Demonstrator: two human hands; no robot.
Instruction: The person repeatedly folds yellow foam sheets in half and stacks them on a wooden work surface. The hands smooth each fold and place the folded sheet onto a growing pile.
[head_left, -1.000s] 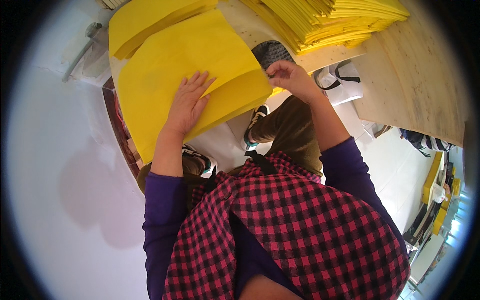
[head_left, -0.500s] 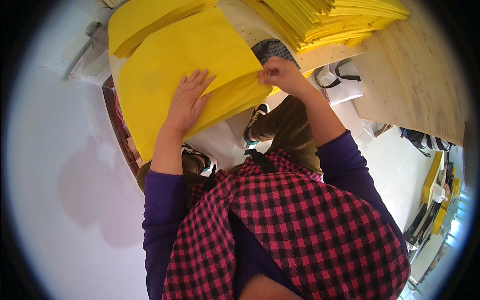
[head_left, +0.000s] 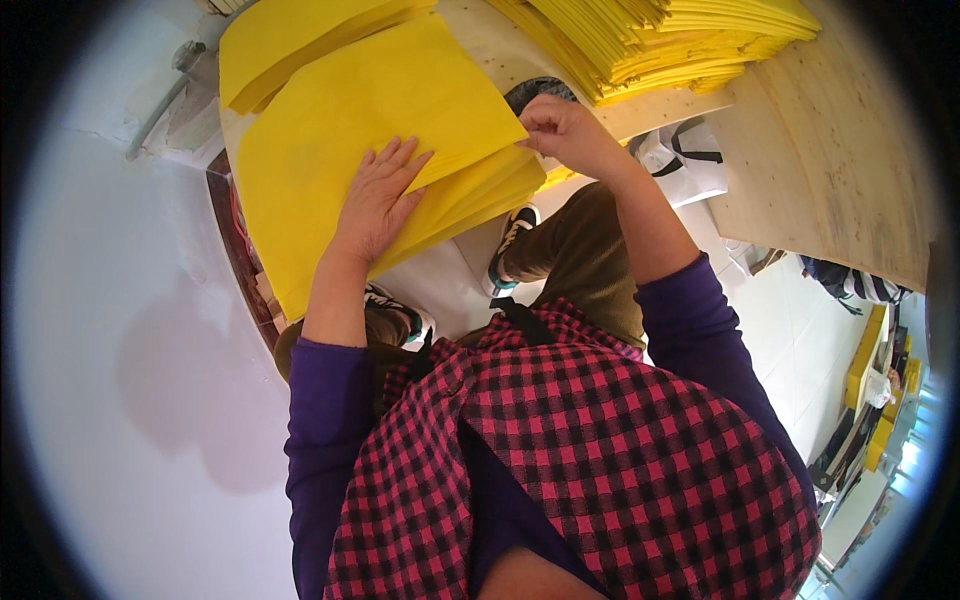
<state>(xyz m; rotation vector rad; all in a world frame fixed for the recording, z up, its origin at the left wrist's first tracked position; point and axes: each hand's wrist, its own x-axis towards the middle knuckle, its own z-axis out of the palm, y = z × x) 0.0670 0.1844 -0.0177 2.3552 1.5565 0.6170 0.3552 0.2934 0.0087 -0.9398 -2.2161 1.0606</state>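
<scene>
A stack of flat yellow sheets, fabric-like and possibly non-woven cloth (head_left: 330, 110), lies in front of me. My left hand (head_left: 377, 195) rests flat on the top sheet near its front edge, fingers stretched out. At the right corner of the upper sheets, my right hand (head_left: 570, 135) has thumb and fingers pinched together on the sheet's edge. Just below that corner, lower yellow layers (head_left: 480, 198) stick out toward me, their edges slightly fanned. How many layers the right fingers hold is hidden.
Another folded yellow pile (head_left: 290, 45) lies at the far left. A tall stack of yellow sheets (head_left: 650, 45) stands far right, beside a wooden board (head_left: 820, 160). A dark quilted item (head_left: 540, 92) lies behind my right hand; a white bag (head_left: 685, 165) sits lower right.
My right hand has moved slightly away from me, along with the pinched corner. The lower layers' edges show more beneath it. My left hand has stayed in place.
</scene>
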